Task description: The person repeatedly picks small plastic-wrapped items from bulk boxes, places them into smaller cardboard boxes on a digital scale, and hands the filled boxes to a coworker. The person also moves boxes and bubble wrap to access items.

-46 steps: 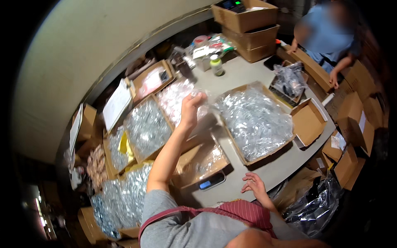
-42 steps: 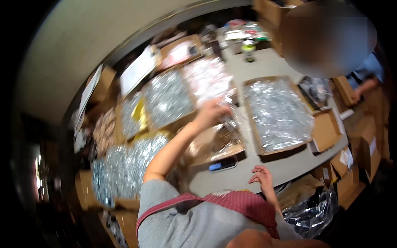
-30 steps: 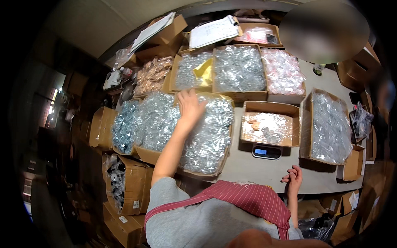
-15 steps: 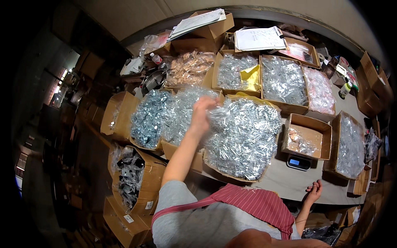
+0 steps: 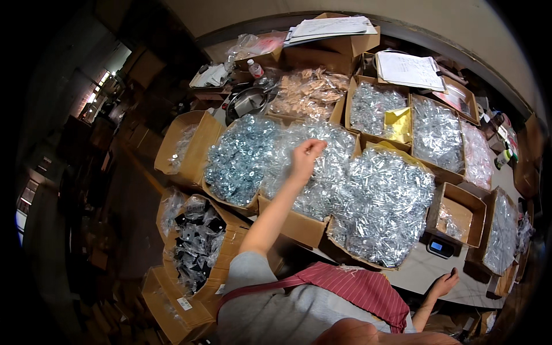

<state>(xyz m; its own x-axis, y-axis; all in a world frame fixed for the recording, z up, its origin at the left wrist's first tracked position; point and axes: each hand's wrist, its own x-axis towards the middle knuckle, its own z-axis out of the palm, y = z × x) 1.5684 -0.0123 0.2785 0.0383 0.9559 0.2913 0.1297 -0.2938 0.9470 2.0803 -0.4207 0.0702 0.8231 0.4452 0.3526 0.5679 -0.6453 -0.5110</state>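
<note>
Head view: shiny clear packets (image 5: 329,175)

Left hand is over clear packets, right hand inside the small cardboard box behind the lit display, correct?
Not quite: in the head view, the right hand is outside the small cardboard box, near the front edge of the table. The left hand is over the clear packets.

Grey short-sleeved shirt (image 5: 273,313); maroon apron (image 5: 357,292), pale pinstripes.
</note>
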